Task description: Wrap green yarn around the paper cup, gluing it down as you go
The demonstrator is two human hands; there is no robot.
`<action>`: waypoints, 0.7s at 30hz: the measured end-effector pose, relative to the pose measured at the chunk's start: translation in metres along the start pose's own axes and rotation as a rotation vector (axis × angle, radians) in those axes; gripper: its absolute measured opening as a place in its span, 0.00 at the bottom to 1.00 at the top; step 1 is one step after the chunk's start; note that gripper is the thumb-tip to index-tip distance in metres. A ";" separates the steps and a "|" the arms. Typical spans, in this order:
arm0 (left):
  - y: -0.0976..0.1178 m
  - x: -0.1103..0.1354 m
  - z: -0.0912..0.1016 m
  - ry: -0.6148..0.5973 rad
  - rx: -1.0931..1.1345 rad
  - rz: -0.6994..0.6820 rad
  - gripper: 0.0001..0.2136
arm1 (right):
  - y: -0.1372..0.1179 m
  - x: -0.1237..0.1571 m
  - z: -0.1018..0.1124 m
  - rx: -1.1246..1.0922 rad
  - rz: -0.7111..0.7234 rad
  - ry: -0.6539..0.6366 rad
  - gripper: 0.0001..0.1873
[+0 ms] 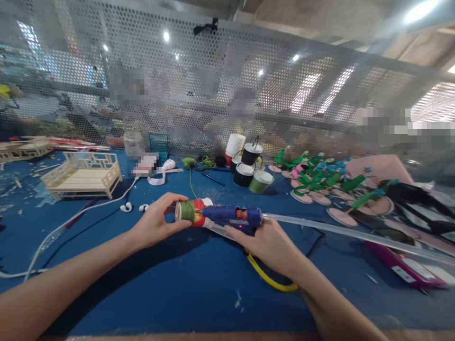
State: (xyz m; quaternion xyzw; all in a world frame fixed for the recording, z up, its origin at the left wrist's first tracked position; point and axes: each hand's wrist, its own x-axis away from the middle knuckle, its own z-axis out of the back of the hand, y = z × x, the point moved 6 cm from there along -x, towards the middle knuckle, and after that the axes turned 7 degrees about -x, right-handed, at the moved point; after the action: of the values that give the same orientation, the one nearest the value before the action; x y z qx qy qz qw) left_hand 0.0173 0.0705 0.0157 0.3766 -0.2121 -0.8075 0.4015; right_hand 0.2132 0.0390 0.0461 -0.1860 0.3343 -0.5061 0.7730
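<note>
My left hand (161,220) grips a red paper cup (199,213), lying on its side, with green yarn (186,211) wound around its base end. A strand of the yarn runs back to a green ball (188,163). In my right hand (268,241) is a blue hot glue gun (231,216), its nozzle pointing left at the wrapped edge of the cup. A long clear glue stick (320,225) sticks out of the gun's rear. A small red light glows on the gun's side. Below my right hand curves a yellow cord (268,279).
Yarn-wrapped cups (261,181) and a stack of white cups (235,144) stand at the back. Green craft figures on pink discs (341,216) crowd the right, near a purple case (408,265). A small wooden bed frame (83,177) and white earphones (126,207) lie left. A perforated screen (199,85) rises behind.
</note>
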 end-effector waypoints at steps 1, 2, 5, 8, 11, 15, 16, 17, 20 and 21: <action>0.002 0.000 0.001 0.002 -0.031 -0.038 0.18 | 0.001 0.000 0.001 -0.004 0.001 0.015 0.09; 0.004 0.001 0.001 0.004 -0.070 -0.081 0.18 | 0.002 0.000 0.001 -0.008 -0.005 0.031 0.09; 0.012 0.003 0.002 0.013 -0.181 -0.204 0.18 | 0.005 -0.001 0.002 -0.033 -0.026 0.047 0.10; 0.018 0.005 0.002 0.025 -0.245 -0.283 0.18 | 0.004 -0.002 0.003 -0.047 -0.015 0.027 0.12; 0.021 0.007 0.000 0.009 -0.303 -0.331 0.17 | 0.003 -0.002 0.004 -0.050 -0.019 0.032 0.13; 0.023 0.009 -0.002 0.010 -0.338 -0.389 0.16 | 0.003 -0.003 0.005 -0.070 -0.029 0.033 0.11; 0.023 0.009 -0.002 0.011 -0.343 -0.398 0.16 | 0.003 -0.004 0.005 -0.072 -0.028 0.032 0.11; 0.023 0.009 -0.003 0.008 -0.349 -0.406 0.16 | 0.004 -0.004 0.005 -0.071 -0.030 0.033 0.10; 0.024 0.010 -0.005 -0.003 -0.371 -0.425 0.16 | 0.005 -0.006 0.004 -0.065 -0.046 0.028 0.10; 0.024 0.010 -0.005 -0.002 -0.377 -0.432 0.16 | 0.006 -0.006 0.004 -0.070 -0.053 0.022 0.10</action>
State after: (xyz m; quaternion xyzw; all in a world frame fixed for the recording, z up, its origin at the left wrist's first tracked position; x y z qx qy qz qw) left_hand 0.0293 0.0477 0.0234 0.3310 0.0265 -0.8999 0.2826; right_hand 0.2180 0.0465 0.0472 -0.2162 0.3550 -0.5165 0.7486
